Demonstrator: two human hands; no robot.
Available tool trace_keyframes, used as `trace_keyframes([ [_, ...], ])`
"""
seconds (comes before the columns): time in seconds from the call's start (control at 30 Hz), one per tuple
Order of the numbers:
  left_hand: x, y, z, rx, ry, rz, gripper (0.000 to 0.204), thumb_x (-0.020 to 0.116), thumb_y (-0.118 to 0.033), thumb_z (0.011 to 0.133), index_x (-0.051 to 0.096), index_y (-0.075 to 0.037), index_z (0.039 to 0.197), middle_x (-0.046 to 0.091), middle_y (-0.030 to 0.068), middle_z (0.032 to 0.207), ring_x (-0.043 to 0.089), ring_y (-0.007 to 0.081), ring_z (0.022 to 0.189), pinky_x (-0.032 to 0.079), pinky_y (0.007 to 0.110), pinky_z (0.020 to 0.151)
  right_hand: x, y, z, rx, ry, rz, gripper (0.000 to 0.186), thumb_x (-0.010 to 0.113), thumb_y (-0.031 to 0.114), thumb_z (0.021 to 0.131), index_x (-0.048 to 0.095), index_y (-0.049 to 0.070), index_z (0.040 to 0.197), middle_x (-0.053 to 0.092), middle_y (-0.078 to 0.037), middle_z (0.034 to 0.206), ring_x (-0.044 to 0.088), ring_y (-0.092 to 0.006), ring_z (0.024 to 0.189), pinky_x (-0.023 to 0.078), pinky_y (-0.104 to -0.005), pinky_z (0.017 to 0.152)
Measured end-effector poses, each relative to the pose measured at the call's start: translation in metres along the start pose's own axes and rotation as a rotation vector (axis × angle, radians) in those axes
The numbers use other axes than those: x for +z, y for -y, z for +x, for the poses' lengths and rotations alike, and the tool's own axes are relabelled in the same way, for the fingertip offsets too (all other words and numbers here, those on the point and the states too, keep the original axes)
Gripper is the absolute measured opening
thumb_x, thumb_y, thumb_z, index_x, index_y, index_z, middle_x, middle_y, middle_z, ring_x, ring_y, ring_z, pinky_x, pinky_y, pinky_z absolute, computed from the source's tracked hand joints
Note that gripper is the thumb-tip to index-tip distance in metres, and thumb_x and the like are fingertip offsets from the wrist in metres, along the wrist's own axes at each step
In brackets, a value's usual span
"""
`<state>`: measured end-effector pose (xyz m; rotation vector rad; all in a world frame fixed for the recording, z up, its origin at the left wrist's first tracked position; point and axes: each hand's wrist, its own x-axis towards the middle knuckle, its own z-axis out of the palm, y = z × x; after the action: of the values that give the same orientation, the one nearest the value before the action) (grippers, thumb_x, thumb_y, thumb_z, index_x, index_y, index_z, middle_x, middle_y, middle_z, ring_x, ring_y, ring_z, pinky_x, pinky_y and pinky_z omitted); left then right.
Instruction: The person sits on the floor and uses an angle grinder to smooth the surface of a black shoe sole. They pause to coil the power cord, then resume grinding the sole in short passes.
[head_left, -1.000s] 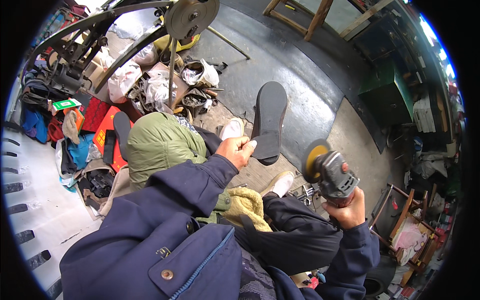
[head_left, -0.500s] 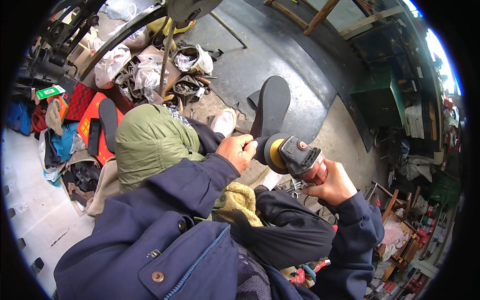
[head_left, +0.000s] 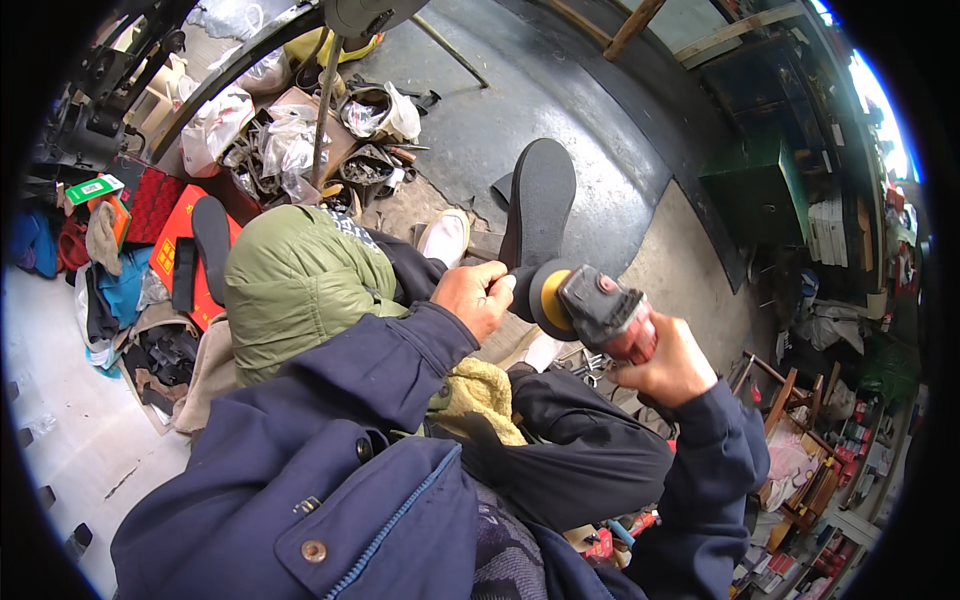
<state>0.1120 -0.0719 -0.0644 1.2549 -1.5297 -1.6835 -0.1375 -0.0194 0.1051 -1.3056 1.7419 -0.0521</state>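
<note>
A black-soled shoe (head_left: 543, 205) stands out ahead of me with its sole facing up. My right hand (head_left: 668, 365) is wrapped round the red and grey body of an angle grinder (head_left: 603, 305). The grinder's round dark disc with a yellow centre (head_left: 553, 303) points left, close to the shoe's near end. My left hand (head_left: 477, 300) is closed in a pinch beside the disc. What its fingertips hold is hidden against the dark disc and shoe.
A green padded garment (head_left: 305, 262) bulges left of my left hand. Farther left, a loose dark sole (head_left: 210, 240) lies on a red box (head_left: 172, 232). Bags and scraps (head_left: 285, 150) crowd a metal stand's leg (head_left: 328, 110). A green cabinet (head_left: 758, 195) stands at the right.
The grinder's body has tilted slightly in my right hand, and its disc remains beside my left fingers. The whole view has shifted a little. My left hand keeps its pinch.
</note>
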Motion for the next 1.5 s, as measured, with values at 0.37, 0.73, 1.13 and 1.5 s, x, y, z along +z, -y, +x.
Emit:
trace_keyframes([
  [0.37, -0.001, 0.004, 0.001, -0.006, 0.02, -0.035, 0.026, 0.059, -0.019, 0.097, 0.055, 0.001, 0.081, 0.052, 0.0213, 0.066, 0.049, 0.0333, 0.057, 0.044, 0.041, 0.059, 0.004, -0.006, -0.02, 0.072, 0.052, -0.095, 0.049, 0.084, 0.018, 0.063, 0.068, -0.004, 0.104, 0.072, -0.022, 0.084, 0.073, -0.0324, 0.08, 0.056, -0.0394, 0.08],
  [0.73, 0.0, 0.006, 0.003, 0.014, 0.016, -0.025, 0.03, 0.059, -0.02, 0.099, 0.053, 0.001, 0.077, 0.049, 0.0142, 0.064, 0.045, 0.0216, 0.054, 0.043, 0.036, 0.055, 0.002, -0.011, -0.025, 0.121, 0.076, -0.131, 0.045, 0.084, 0.017, 0.065, 0.067, -0.006, 0.1, 0.072, -0.016, 0.084, 0.07, -0.023, 0.08, 0.055, -0.0361, 0.079],
  [1.13, -0.002, 0.002, -0.003, -0.026, 0.056, 0.16, 0.036, 0.064, -0.03, 0.096, 0.063, -0.001, 0.075, 0.057, 0.011, 0.063, 0.057, 0.0223, 0.056, 0.045, 0.036, 0.056, 0.014, -0.03, -0.022, 0.094, 0.035, -0.024, 0.047, 0.085, 0.021, 0.064, 0.068, -0.006, 0.098, 0.072, -0.018, 0.081, 0.071, -0.0249, 0.076, 0.056, -0.0375, 0.076],
  [1.5, 0.004, -0.007, 0.005, 0.03, 0.015, -0.029, 0.031, 0.076, -0.027, 0.095, 0.062, -0.002, 0.083, 0.055, -0.0028, 0.06, 0.048, 0.0042, 0.056, 0.04, 0.026, 0.054, 0.021, -0.05, -0.055, 0.025, -0.091, 0.265, 0.048, 0.084, 0.011, 0.068, 0.067, -0.006, 0.109, 0.075, -0.014, 0.092, 0.069, -0.0166, 0.085, 0.055, -0.0333, 0.085],
])
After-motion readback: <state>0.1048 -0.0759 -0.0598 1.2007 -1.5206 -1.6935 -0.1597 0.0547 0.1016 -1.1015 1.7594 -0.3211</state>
